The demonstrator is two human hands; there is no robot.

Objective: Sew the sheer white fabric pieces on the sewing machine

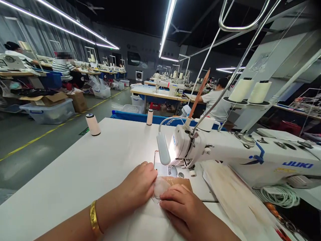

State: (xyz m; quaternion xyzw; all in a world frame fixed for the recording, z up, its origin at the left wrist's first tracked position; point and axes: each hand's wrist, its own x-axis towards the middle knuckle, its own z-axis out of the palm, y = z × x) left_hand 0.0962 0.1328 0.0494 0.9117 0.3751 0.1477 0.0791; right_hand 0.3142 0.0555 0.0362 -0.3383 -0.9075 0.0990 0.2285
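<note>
Your left hand (136, 187) and right hand (184, 209) cover much of the pale fabric piece (160, 187), so you cannot see its outline. Your forearms run off the bottom edge. The sewing machine (240, 157) is cut off at the right edge, and its needle sits lost in lamp glare. At lower right, the small things beside the white cord coil (281, 195) are too blurred to identify.

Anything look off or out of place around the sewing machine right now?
Nothing stands out. Both hands, left hand and right hand, press a small translucent piece flat before the sewing machine.
</note>
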